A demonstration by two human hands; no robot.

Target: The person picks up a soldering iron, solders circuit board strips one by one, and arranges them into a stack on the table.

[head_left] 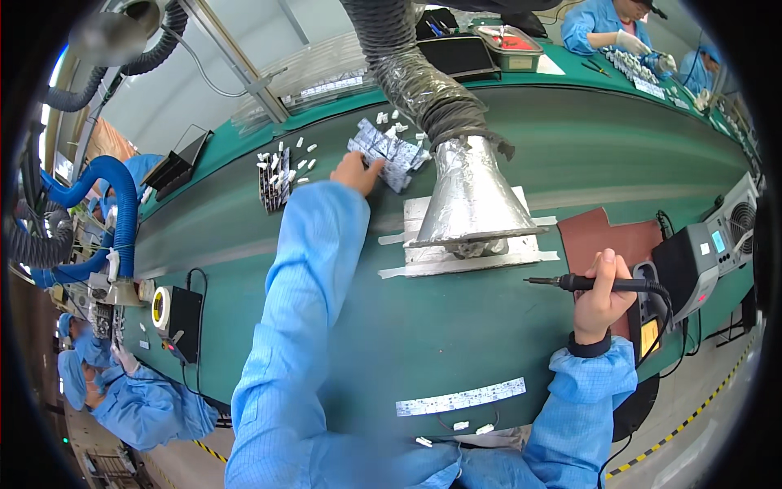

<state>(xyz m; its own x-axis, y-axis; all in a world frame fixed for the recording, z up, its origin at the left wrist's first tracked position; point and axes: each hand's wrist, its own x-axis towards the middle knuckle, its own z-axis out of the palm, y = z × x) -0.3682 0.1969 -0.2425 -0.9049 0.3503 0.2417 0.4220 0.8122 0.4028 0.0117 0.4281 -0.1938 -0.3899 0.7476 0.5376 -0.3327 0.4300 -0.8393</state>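
My right hand (603, 303) is closed around a black soldering iron (577, 283), its thin tip pointing left above the green bench. A cable runs from the handle towards the soldering station on the right. Farther off, my left hand (356, 174) is at the near left edge of a loose pile of white printed circuit board strips (391, 155); its thumb and fingers close on that edge, and the fingertips are partly hidden. Close to my body lies a single curved white circuit board strip (461, 398), with small white connectors (461, 425) on wires beside it.
A metal fume hood (472, 191) on a ribbed duct stands over a taped white board. Left of the pile are dark strips (274, 183) and scattered connectors. The soldering station (688, 265) is at right, a black-and-white device (177, 323) at left. Co-workers sit around the bench.
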